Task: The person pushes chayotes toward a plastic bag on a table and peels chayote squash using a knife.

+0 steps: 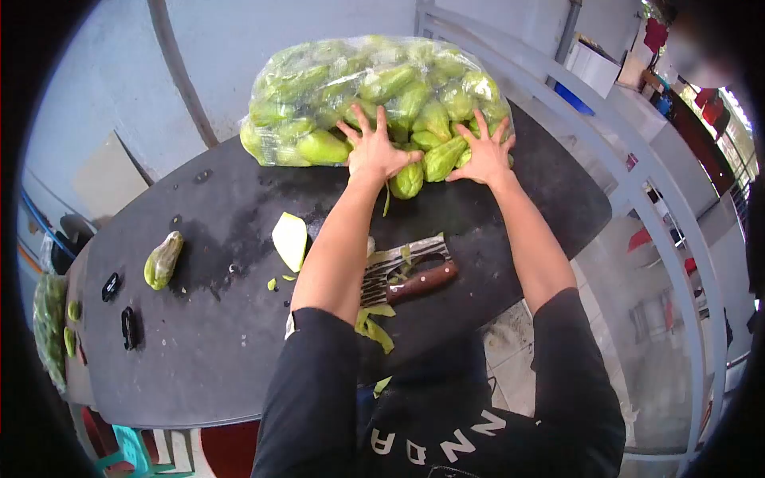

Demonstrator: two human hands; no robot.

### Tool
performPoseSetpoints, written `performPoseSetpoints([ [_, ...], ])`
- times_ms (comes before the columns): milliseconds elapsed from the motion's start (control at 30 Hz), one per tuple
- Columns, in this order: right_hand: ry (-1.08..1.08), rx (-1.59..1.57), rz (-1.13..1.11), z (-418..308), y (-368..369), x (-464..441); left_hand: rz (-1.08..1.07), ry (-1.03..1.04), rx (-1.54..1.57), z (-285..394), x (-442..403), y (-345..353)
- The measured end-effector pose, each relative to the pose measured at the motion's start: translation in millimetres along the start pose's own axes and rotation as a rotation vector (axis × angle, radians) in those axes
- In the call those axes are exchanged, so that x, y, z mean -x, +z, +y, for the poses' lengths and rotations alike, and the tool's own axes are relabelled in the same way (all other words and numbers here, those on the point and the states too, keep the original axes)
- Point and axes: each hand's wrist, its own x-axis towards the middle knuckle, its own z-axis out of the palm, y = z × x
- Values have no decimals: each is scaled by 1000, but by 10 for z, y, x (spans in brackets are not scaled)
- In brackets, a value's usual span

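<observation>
A large clear plastic bag [299, 88] full of green chayotes lies at the far side of the dark table, its opening facing me. My left hand [374, 151] presses on the bag's front with fingers spread. My right hand [484, 155], also spread, rests on chayotes at the right of the opening. Between my hands, several chayotes show, one chayote [407, 182] poking out onto the table. Nearer me, a brown wooden-handled tool [424, 282] lies on a striped cloth [382, 267]; its blade is hard to make out. Green peelings [376, 333] lie beside it.
A pale, flat-looking piece [289, 241] lies left of my left forearm. Farther left are a single chayote [163, 261] and two small black objects [128, 328]. Another bag of chayotes [50, 327] stands at the left edge. A grey metal railing [637, 171] runs along the right.
</observation>
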Motion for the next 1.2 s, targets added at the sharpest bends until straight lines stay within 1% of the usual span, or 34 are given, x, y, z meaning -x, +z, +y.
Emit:
performPoseSetpoints([
  [33, 1, -4, 5, -20, 24, -23, 4, 2, -5, -112, -78, 44],
  [100, 1, -87, 14, -7, 105, 13, 98, 120, 121, -344, -137, 179],
  [133, 21, -121, -5, -31, 17, 75, 61, 208, 439, -483, -73, 18],
  [167, 4, -131, 0, -48, -71, 138, 83, 296, 331, -679, -85, -67],
  [233, -7, -186, 21, -97, -214, 382, -180, 154, 682, -862, 257, -570],
  [300, -181, -589, 200, -228, -363, 739, -97, 101, 448, -1086, 616, -942],
  [367, -393, -744, 175, -465, -539, 1128, -22, 62, 149, -1453, 920, -1003],
  [400, -469, -828, 92, -569, -589, 1317, -37, 58, 145, -1567, 1103, -988],
  [433, -551, -906, 23, -655, -642, 1435, -80, -62, -13, -1660, 1240, -977],
  [467, -608, -920, -35, -743, -686, 1539, -122, -183, -175, -1734, 1335, -986],
  [500, -663, -935, -100, -823, -712, 1650, -207, -256, -117, -1716, 1397, -1007],
  [533, -729, -877, -78, -887, -714, 1721, -205, -260, -90, -1647, 1426, -1030],
  [567, -765, -782, -123, -937, -694, 1777, -210, -264, -63, -1584, 1463, -1034],
  [600, -774, -714, -155, -979, -705, 1823, -150, -194, -71, -1578, 1496, -964],
  [633, -786, -638, -186, -997, -725, 1851, -154, -196, -62, -1545, 1498, -902],
  [667, -789, -631, -184, -1016, -698, 1865, -154, -176, -63, -1519, 1455, -872],
  [733, -787, -516, -146, -1054, -614, 1898, -154, -170, -88, -1518, 1351, -778],
  [767, -786, -511, -146, -1050, -622, 1910, -152, -167, -83, -1524, 1342, -762],
  [833, -725, -631, -182, -1002, -671, 1888, -103, -243, -18, -1483, 1308, -729],
  [867, -725, -625, -180, -963, -741, 1855, -75, -269, 96, -1595, 1272, -686],
  [900, -639, -708, -220, -911, -861, 1822, 40, -217, 241, -1799, 1239, -577],
  [933, -555, -788, -258, -866, -964, 1762, -22, -374, 511, -1754, 1212, -698],
  [967, -552, -866, -120, -840, -1020, 1698, -89, -535, 779, -1719, 1203, -820],
  [1000, -509, -969, -92, -841, -1023, 1617, -65, -588, 985, -1702, 1202, -875],
  [1033, -473, -1067, -54, -847, -1036, 1489, -13, -588, 1162, -1676, 1168, -938],
  [1100, -284, -1185, -195, -965, -1150, 1272, 202, -500, 1353, -1580, 1140, -1085],
  [1133, -315, -1235, -180, -1055, -1079, 1124, 308, -435, 1410, -1545, 1139, -1118],
  [1167, -283, -1495, -345, -1158, -1053, 995, 313, -435, 1403, -1590, 1140, -1120],
  [1200, -289, -1647, -388, -1288, -994, 875, 343, -486, 1581, -1672, 1128, -1087],
])
